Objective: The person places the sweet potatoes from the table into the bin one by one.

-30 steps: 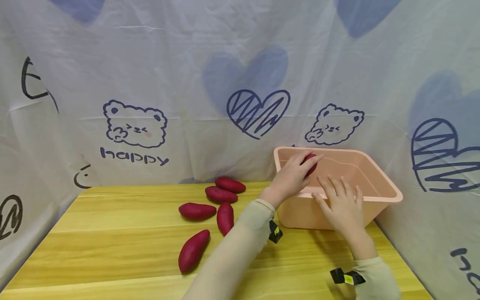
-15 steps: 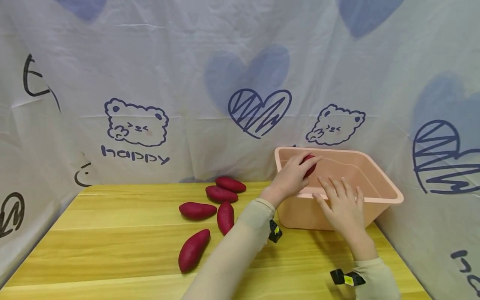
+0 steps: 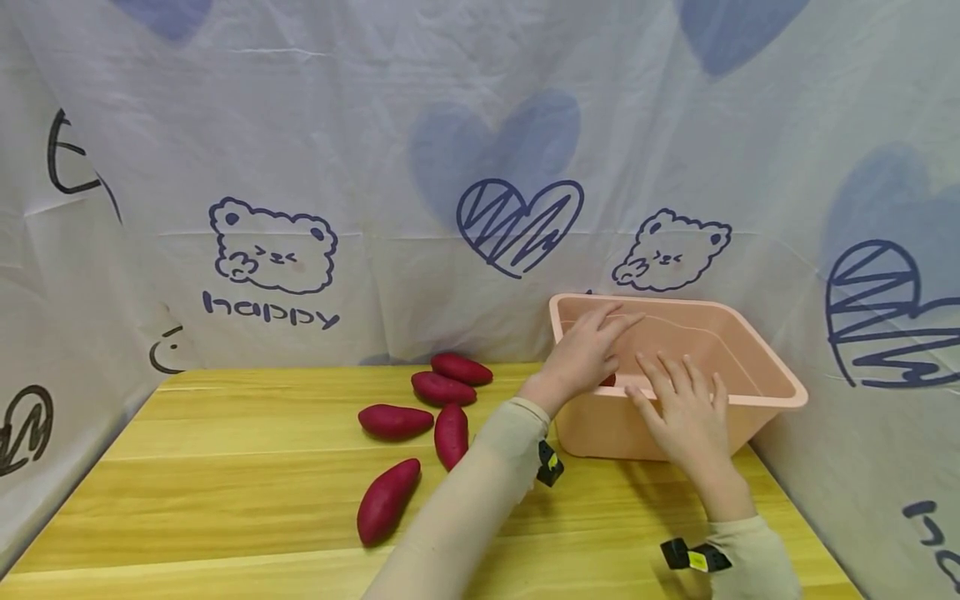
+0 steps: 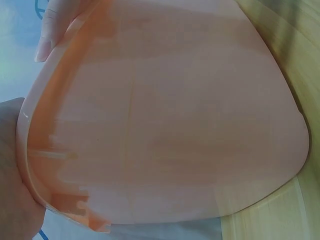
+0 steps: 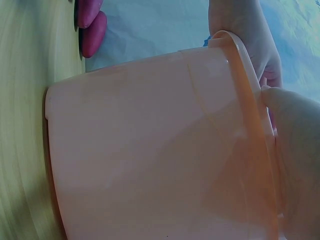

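Observation:
My left hand (image 3: pixel 583 354) reaches over the left front rim of a peach plastic bin (image 3: pixel 618 429), its fingers extended and spread. Just beneath its palm, part of a dark red sweet potato (image 3: pixel 609 380) shows inside the bin; the rest is hidden behind the hand and the front wall. My right hand (image 3: pixel 686 412) lies over the front rim to the right, fingers straight, holding nothing. In the right wrist view, the thumb of the right hand (image 5: pixel 300 145) is at the rim, close to the left hand (image 5: pixel 246 35).
Several sweet potatoes lie on the wooden table (image 3: pixel 247 483) left of the bin. The nearest sweet potato (image 3: pixel 387 502) is beside the left forearm; another sweet potato (image 3: pixel 451 435) partly touches the sleeve's outline. A printed cloth (image 3: pixel 390 167) hangs behind the table and along its sides.
The left hand has let go of the sweet potato, which has dropped lower into the bin. Its fingers have straightened. The right hand has stayed in place.

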A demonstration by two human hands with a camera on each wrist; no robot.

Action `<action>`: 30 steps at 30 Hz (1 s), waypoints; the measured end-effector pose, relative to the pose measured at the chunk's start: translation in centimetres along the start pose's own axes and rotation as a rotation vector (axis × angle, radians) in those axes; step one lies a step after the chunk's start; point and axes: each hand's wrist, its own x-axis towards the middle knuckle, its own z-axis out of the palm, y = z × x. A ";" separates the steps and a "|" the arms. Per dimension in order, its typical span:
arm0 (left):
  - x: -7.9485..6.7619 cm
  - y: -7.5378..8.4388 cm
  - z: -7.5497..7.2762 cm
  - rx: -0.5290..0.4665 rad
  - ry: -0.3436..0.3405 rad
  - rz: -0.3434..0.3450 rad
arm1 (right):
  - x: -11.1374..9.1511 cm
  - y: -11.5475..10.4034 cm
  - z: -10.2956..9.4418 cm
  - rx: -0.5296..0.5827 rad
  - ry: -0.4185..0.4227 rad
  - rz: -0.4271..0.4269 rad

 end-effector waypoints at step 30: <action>-2.9 -0.3 -1.1 0.319 0.143 -0.013 | -0.1 0.0 0.1 0.002 -0.002 0.001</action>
